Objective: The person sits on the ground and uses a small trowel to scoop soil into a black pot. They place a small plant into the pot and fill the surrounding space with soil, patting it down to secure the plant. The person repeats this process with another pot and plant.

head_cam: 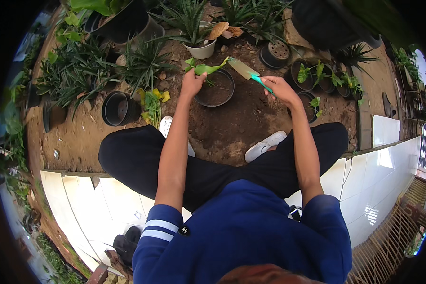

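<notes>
My left hand (194, 82) pinches a green leafy plant cutting (210, 69) above the left rim of a round black plastic pot (216, 101). Dark soil lies inside that pot, which rests on bare earth in front of me. In my right hand (277, 89) is a garden trowel (246, 70), held by its turquoise handle. The trowel's blade points up and left, its tip at the end of the cutting's long leaf; whether the two touch I cannot tell.
Nested black pots (117, 109) and yellow-green cuttings (152, 106) lie at left. A white pot (201, 50) with a spiky plant and an overturned black pot (275, 54) stand beyond. Several potted seedlings (307, 76) are at right. White clogs (264, 145) are on my feet; white tiles (365, 177) lie behind.
</notes>
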Available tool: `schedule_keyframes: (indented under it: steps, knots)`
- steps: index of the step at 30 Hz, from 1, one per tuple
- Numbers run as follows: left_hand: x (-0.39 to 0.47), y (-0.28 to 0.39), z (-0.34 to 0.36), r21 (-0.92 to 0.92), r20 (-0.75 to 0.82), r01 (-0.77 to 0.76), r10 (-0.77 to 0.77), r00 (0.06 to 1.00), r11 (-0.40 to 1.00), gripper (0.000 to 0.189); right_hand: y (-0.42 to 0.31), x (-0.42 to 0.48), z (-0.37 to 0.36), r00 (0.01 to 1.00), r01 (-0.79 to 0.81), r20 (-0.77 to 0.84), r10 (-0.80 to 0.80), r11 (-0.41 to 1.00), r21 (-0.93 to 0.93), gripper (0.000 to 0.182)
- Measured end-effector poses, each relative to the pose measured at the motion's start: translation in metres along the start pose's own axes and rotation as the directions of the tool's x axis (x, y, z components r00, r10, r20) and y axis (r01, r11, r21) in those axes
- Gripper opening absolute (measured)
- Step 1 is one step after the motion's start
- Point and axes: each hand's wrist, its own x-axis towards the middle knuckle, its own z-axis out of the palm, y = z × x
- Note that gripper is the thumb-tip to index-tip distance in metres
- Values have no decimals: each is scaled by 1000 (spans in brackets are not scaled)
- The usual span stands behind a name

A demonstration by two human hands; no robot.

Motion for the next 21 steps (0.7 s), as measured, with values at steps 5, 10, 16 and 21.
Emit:
schedule_keyframes:
  steps: [5,10,16,21]
  knots:
    - [-7,-7,-8,99,-66,-9,15,998,995,35,93,18,-3,970,-199,-105,221,962,186,34]
    - [-1,1,3,133,-25,-86,90,996,987,42,237,40,-18,914,-369,-197,355,928,-39,27]
    - [-14,15,2,144,148,-30,8,989,989,40,290,29,-11,937,-332,-218,273,891,-311,30]
    - [-18,10,-3,237,169,-161,122,978,958,36,251,42,17,954,-290,-188,234,881,-375,32]
